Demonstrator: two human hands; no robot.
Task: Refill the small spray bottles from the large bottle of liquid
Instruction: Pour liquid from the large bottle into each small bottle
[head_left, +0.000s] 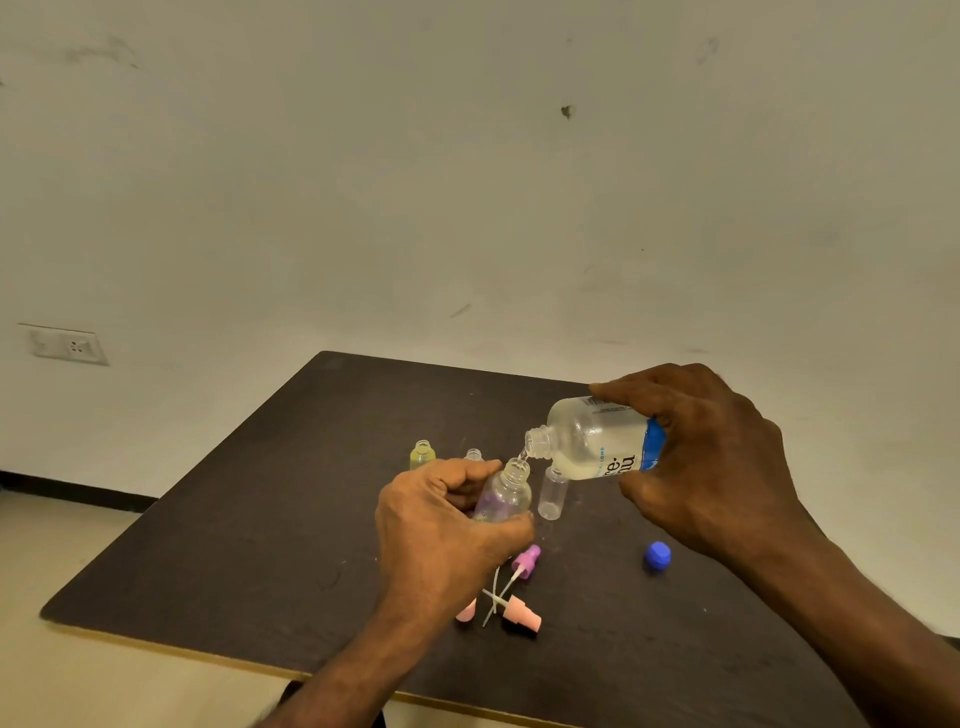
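My right hand grips the large clear bottle, tipped to the left, its open neck just above the mouth of a small clear spray bottle. A thin stream of liquid runs between the two mouths. My left hand holds that small bottle tilted above the table. Another open small clear bottle stands just right of it. A yellowish small bottle and a further clear one stand behind my left hand.
On the dark table lie a purple spray head, a pink spray head and another pink piece, partly hidden by my left wrist. The large bottle's blue cap sits to the right. A wall socket is at left.
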